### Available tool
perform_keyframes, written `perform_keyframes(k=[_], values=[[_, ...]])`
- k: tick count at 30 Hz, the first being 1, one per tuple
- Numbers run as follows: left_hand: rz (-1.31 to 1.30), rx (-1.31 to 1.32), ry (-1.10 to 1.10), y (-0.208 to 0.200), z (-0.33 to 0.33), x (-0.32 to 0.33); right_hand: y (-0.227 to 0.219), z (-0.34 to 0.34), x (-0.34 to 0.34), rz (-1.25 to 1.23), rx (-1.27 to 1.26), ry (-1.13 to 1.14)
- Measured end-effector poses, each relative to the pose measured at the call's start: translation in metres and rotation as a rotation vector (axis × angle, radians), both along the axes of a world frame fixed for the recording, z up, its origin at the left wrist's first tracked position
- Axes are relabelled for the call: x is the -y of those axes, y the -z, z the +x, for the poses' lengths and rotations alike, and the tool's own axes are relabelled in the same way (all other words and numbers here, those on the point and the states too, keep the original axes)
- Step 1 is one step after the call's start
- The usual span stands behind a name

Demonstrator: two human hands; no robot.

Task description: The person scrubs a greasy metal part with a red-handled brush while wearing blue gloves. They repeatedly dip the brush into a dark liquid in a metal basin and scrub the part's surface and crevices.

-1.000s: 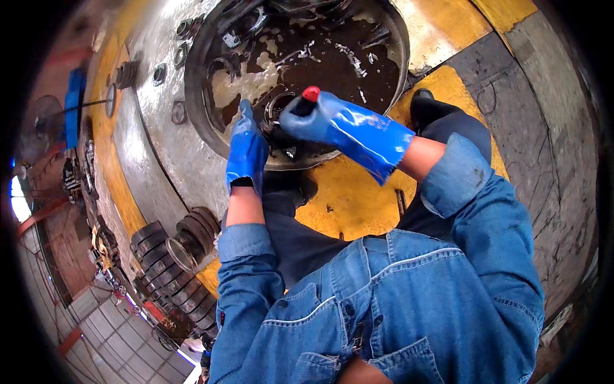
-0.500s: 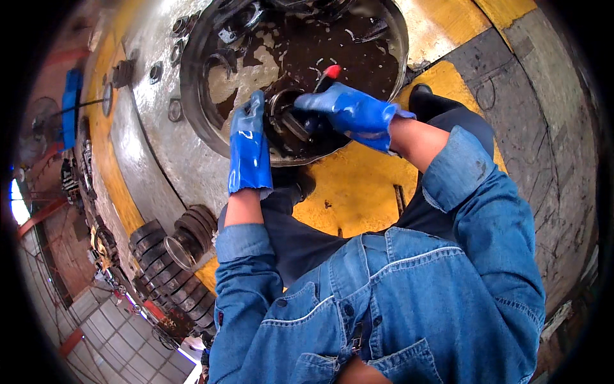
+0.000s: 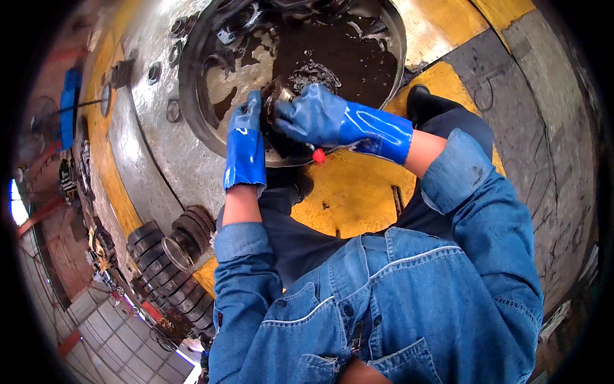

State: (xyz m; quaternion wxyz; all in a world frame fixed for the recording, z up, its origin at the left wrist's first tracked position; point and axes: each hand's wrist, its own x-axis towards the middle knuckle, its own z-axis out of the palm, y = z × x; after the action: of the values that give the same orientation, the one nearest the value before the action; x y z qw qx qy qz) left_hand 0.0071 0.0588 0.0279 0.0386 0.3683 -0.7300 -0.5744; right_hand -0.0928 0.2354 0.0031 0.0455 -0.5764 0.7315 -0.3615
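Both my hands, in blue rubber gloves, are over the near side of a round metal pan (image 3: 192, 96) of dark liquid. My left hand (image 3: 246, 118) is closed on the edge of a dark, wet ring-shaped metal part (image 3: 271, 96), mostly hidden between the gloves. My right hand (image 3: 313, 115) is wrapped round a brush, its red handle end (image 3: 318, 155) sticking out below the glove toward me. A pale piece of the brush (image 3: 286, 95) shows beside the fingers, against the metal part. Splashes ripple the liquid (image 3: 316, 75) just beyond my right hand.
More dark metal parts (image 3: 240, 25) lie at the pan's far left. Several small rings (image 3: 173, 110) are on the metal plate left of it. Stacked dark ribbed rings (image 3: 157, 262) stand at lower left. My boot (image 3: 419, 99) rests on yellow floor right of the pan.
My right hand has turned over and shifted left, swinging the brush's red end from far side to near side. The liquid beyond it now splashes. My left hand has barely moved.
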Motion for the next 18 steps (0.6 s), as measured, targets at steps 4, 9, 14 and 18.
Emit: perform_keyframes(k=[4, 9, 14, 18], values=[[-0.026, 0.033, 0.051, 0.020, 0.003, 0.018, 0.006, -0.007, 0.001, 0.285, -0.316, 0.140], [-0.075, 0.004, 0.048, 0.025, 0.004, 0.019, -0.001, -0.013, -0.013, 0.454, 0.522, 0.326], [-0.047, 0.012, 0.016, 0.016, 0.000, 0.008, 0.011, -0.014, -0.036, 0.053, 1.478, 0.058], [-0.058, 0.017, 0.006, 0.033, 0.014, 0.030, 0.013, -0.011, -0.021, -0.200, 1.881, 0.370]])
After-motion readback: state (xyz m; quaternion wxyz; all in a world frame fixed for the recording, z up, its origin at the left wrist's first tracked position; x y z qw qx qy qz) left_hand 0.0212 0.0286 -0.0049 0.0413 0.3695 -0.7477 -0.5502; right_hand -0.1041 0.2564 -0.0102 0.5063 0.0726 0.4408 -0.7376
